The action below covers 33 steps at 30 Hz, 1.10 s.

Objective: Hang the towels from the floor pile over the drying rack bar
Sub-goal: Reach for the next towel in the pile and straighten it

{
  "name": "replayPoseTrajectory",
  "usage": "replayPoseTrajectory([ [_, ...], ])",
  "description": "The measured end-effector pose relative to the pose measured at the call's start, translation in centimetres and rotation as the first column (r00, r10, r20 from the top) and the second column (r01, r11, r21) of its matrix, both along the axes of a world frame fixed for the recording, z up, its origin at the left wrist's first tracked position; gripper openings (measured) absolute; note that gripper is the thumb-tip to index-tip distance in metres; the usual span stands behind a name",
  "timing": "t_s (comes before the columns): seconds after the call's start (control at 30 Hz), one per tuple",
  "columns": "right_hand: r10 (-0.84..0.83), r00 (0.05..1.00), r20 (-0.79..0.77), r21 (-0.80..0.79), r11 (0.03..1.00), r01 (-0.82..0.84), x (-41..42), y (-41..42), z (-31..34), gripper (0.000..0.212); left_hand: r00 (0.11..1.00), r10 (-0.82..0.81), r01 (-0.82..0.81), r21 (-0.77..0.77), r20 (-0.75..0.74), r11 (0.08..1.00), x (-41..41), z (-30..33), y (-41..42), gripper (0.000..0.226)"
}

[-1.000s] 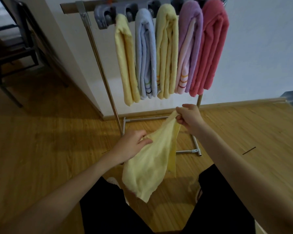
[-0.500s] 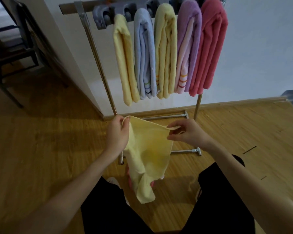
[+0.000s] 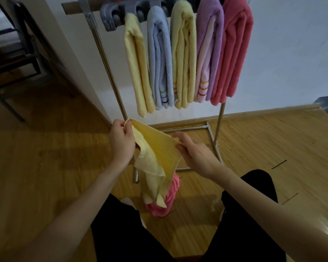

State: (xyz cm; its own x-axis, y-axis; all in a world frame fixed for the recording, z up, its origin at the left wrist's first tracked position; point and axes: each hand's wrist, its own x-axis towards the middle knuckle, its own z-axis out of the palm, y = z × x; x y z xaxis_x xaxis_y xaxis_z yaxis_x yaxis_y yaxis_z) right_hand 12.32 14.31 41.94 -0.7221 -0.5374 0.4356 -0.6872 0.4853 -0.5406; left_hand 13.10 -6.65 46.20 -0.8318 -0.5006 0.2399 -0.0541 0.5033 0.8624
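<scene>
A wooden floor [image 3: 45,167] fills the lower view, met at twelve o'clock by a white wall [image 3: 292,53]. A metal drying rack [image 3: 110,72] is stood against that wall, its base frame resting on the floor. Five folded towels are hung side by side over its top bar: a pale yellow towel [image 3: 138,72] at eleven o'clock, then a light blue towel [image 3: 159,59], a second yellow towel [image 3: 184,57], a purple towel [image 3: 208,53] and a pink towel [image 3: 233,52] toward one o'clock. A grey clip hanger [image 3: 112,17] is seen on the bar just beside the pale yellow towel. A dark chair frame [image 3: 13,59] is placed at ten o'clock.

At centre, a yellow cloth [image 3: 157,157] is held up between both hands, below the hung towels and above the floor. One top corner is pinched by the left hand [image 3: 120,142], its fingers curled round the edge. The opposite edge is gripped between thumb and fingers of the right hand [image 3: 195,154]. The cloth's lower part is draped down in front of a crumpled pink towel on the floor [image 3: 165,201], at six o'clock between the person's dark-clad legs [image 3: 121,233].
</scene>
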Motion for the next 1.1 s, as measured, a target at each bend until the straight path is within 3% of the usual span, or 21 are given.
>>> replayPoseTrajectory([
  [0.13,0.193,0.98,-0.041,0.162,0.969,-0.184,-0.1,-0.7,-0.4,0.014,0.998,-0.006,0.002,0.073,0.056,0.997,0.0,0.1,-0.2,0.021],
  [0.27,0.218,0.976,0.004,0.231,0.949,-0.213,-0.5,-1.8,-1.2,0.022,0.995,-0.047,0.032,0.153,0.09,0.988,0.2,0.3,0.1,0.018],
  [0.47,0.185,0.982,0.049,0.231,0.954,-0.191,-0.8,-3.0,-1.4,0.018,0.992,-0.096,0.065,0.31,0.085,0.949,0.7,0.9,0.7,0.019],
  [0.67,0.187,0.971,0.148,0.172,0.962,-0.212,-0.5,-4.0,-0.9,0.034,0.986,-0.163,0.135,0.423,0.03,0.896,1.0,1.6,1.2,0.018],
  [0.73,0.144,0.982,0.124,0.177,0.97,-0.165,-0.5,-4.4,-0.9,0.042,0.985,-0.17,0.149,0.433,0.011,0.889,1.0,1.7,1.4,0.018],
  [0.93,0.168,0.981,0.097,0.145,0.973,-0.181,-0.7,-4.3,-0.8,0.024,0.988,-0.151,0.132,0.405,0.015,0.905,0.9,2.2,0.5,0.018],
  [1.1,0.076,0.996,0.049,0.113,0.99,-0.081,-2.8,-2.0,-0.5,0.017,0.982,-0.176,0.143,0.334,0.07,0.932,1.7,2.7,-1.2,0.02],
])
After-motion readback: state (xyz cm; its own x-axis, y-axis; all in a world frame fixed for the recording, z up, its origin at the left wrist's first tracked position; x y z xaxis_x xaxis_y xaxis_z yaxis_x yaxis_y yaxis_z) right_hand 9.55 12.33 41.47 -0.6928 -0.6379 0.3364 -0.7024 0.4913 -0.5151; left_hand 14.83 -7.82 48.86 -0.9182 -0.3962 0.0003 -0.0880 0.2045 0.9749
